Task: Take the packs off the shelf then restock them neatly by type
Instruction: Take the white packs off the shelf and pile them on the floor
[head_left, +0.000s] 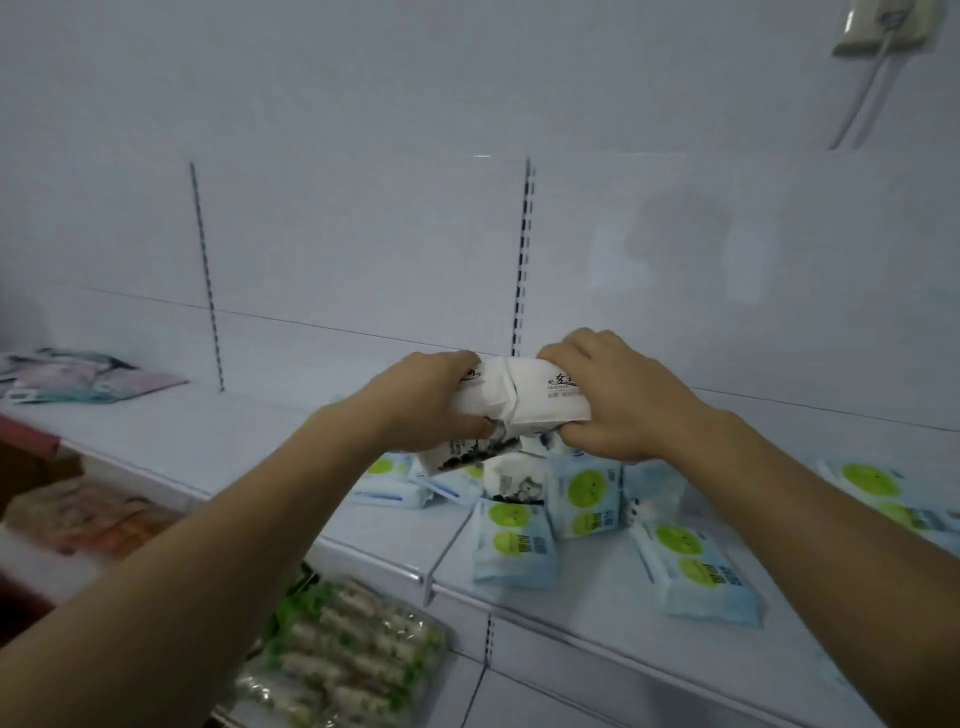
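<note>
Two white tissue packs (511, 402) were held above the shelf (597, 597), side by side: the left hand (423, 402) curled around one end, the right hand (613, 397) around the other. Beneath them, blue-and-green packs (514, 540) lay scattered on the shelf, several overlapping.

Wall socket: (883, 26) cream-coloured, mounted top right on the white wall.
Cables: (862, 104) two pale leads are seen hanging down from the socket.
Slotted uprights: (523, 260) dark perforated strips fixed vertically in the white back panel; a second one (207, 275) is set further left.
Flat pink and teal packets: (88, 379) laid at the far left of the shelf top, blurred.
Clear-wrapped rolls: (343, 660) white-and-green, stacked on the lower level, bottom centre.
Orange-pink packets: (88, 519) seen at lower left, blurred.
</note>
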